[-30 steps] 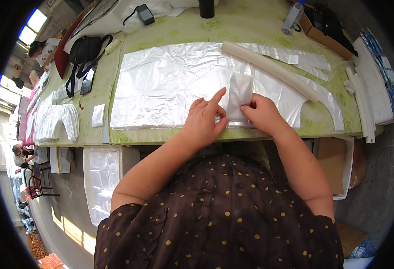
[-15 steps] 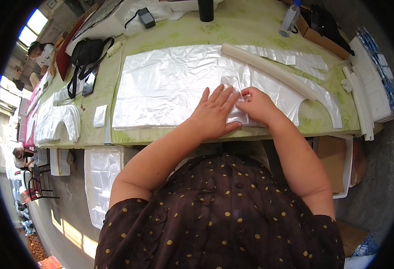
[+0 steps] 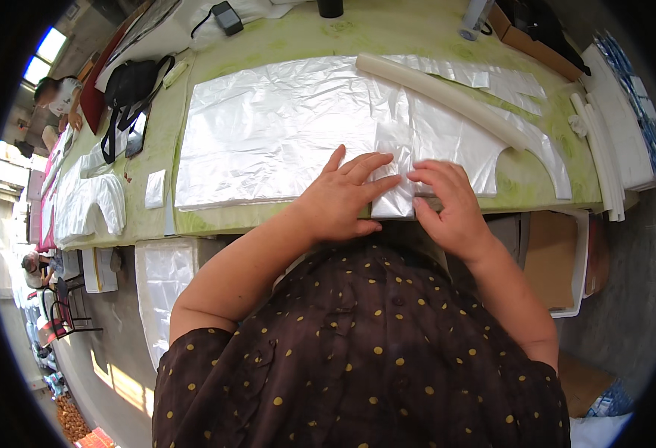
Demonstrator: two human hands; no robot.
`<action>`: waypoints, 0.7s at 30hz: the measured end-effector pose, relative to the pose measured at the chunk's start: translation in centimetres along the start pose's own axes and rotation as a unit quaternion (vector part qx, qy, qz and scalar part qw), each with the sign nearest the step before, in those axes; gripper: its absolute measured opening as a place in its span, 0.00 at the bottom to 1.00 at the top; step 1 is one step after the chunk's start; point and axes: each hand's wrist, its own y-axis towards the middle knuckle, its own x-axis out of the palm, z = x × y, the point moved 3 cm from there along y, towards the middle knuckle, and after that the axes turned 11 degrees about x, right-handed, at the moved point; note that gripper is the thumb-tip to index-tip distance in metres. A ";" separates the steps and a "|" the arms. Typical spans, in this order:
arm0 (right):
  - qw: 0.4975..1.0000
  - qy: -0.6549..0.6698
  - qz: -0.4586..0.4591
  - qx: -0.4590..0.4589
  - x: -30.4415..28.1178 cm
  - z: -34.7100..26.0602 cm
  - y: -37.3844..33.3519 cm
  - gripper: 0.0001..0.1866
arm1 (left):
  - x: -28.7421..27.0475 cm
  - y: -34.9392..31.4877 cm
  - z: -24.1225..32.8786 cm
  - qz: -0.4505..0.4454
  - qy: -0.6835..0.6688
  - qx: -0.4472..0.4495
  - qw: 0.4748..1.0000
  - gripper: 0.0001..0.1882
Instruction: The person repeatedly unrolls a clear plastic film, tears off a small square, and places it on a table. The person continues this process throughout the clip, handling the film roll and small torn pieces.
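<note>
A folded film piece (image 3: 394, 200) lies at the near edge of the table (image 3: 291, 37), over the near side of a flat stack of clear sheets (image 3: 268, 134), between the person's two hands. At its 9 o'clock the left hand (image 3: 347, 196) is open, palm down, fingers spread and reaching over the film piece, thumb pointing along the table edge. At its 4 o'clock the right hand (image 3: 451, 213) is half open, fingers bent, with a gap between thumb and fingertips; these are right by the film's edge, but I cannot tell whether they touch it. Seen from the film piece, the sheets spread out toward 10 o'clock and also past the right hand. A pale roll (image 3: 440, 101) lies slantwise across them at 1 o'clock. Farther off at 1 o'clock is a bottle (image 3: 476, 16), and at 11 a dark cup (image 3: 331, 7), both cut by the top of the view. A black bag (image 3: 130, 84) is at 10 o'clock, a small white packet (image 3: 155, 189) at 9, and thin pale tubes (image 3: 603, 160) at 3.
</note>
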 end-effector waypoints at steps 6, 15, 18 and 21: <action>0.993 -0.039 -0.104 -0.042 1.0 3.4 1.1 0.22 | 0.3 0.2 -0.3 0.054 -0.036 -0.038 0.997 0.43; 0.990 -0.034 -0.134 0.024 1.4 4.4 2.7 0.22 | 0.2 2.1 -1.3 0.152 -0.034 -0.146 0.977 0.19; 0.978 0.009 -0.157 0.138 2.1 4.6 3.5 0.21 | 0.4 2.5 -3.0 0.199 -0.099 -0.202 0.954 0.18; 0.959 0.093 -0.121 0.237 2.9 5.0 3.8 0.23 | 0.5 2.7 -3.2 0.187 -0.135 -0.247 0.941 0.25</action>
